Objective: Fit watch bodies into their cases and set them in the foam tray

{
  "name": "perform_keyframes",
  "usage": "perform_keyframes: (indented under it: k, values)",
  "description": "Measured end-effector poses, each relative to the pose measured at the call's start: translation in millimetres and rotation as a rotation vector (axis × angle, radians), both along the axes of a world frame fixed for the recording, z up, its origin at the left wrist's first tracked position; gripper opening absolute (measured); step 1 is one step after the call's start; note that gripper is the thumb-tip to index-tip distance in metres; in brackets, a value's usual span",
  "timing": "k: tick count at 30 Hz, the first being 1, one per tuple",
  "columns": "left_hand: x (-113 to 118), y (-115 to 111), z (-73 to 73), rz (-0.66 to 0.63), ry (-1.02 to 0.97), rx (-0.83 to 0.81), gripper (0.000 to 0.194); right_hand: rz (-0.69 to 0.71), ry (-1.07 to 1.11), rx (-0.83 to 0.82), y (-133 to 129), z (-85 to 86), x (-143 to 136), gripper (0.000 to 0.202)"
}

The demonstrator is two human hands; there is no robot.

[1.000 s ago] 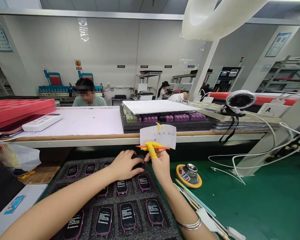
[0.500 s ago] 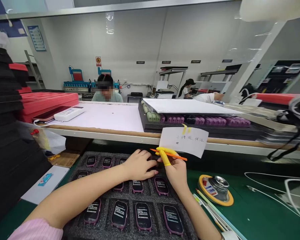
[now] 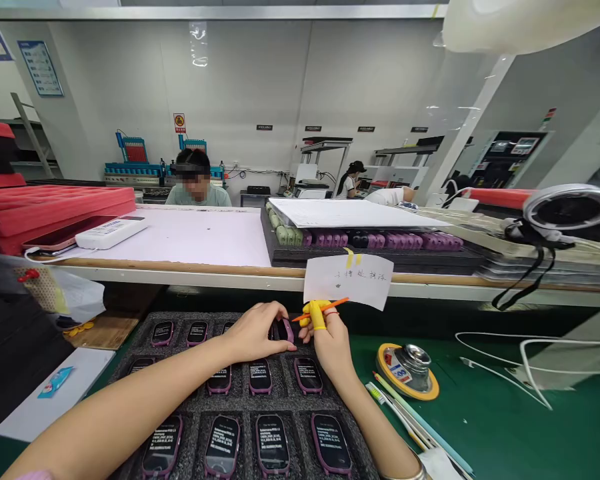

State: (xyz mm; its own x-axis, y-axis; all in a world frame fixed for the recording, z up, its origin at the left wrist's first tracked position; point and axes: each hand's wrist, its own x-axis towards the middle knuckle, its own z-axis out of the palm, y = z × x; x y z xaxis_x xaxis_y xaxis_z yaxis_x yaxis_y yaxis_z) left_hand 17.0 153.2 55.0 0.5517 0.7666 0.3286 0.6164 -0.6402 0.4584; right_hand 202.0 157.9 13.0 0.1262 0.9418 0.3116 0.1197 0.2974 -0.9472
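Note:
A dark foam tray (image 3: 245, 417) holds rows of purple-framed watches with lit text on their screens, such as the watch (image 3: 273, 443) in the front row. At the tray's back edge my left hand (image 3: 260, 330) grips a purple-framed watch (image 3: 285, 330) between thumb and fingers. Close to its right, my right hand (image 3: 325, 327) wears yellow finger covers and holds an orange stick (image 3: 330, 306), its tip pointing left toward that watch. Behind my right hand hangs a white paper note (image 3: 350, 280) with handwriting, taped to the shelf edge.
On the green table, a round orange-rimmed container (image 3: 408, 371) stands right of the tray, near a toothbrush (image 3: 387, 403) and white cables (image 3: 495, 339). The shelf (image 3: 205, 277) holds red foam trays (image 3: 60, 207) and a black tray of cases (image 3: 330, 255). A person (image 3: 197, 183) sits beyond.
The view has shifted right. My left hand now shows a watch in its grip, which was hidden before. The orange stick has swung, its left end now lower and near the watch.

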Motion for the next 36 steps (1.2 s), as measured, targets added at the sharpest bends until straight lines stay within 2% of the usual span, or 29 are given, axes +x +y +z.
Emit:
perform_keyframes:
  k: [3, 11, 22, 27, 32, 36]
  values:
    - [0.9, 1.2, -1.7, 0.042, -0.037, -0.05, 0.059, 0.045, -0.026, -0.021, -0.6, 1.5, -1.4, 0.024]
    - [2.0, 1.8, -1.0, 0.016, -0.061, -0.08, 0.049, 0.067, -0.094, -0.02, -0.9, 2.0, -0.2, 0.022]
    - [1.2, 1.6, -4.1, 0.025, -0.038, -0.037, 0.054, 0.064, -0.193, 0.002, 1.3, -4.1, 3.1, 0.028]
    - [1.6, 0.6, -2.5, 0.059, 0.024, 0.022, 0.058, 0.072, -0.228, 0.007, 6.1, -7.4, 4.2, 0.028]
    - [3.4, -1.9, 0.7, 0.154, 0.147, 0.125, 0.057, 0.077, -0.229, -0.009, 8.2, -8.6, 4.0, 0.024]
    - [-6.2, -5.7, 5.8, 0.056, 0.269, 0.133, 0.044, 0.08, -0.256, 0.002, 5.5, -2.6, 8.4, 0.024]
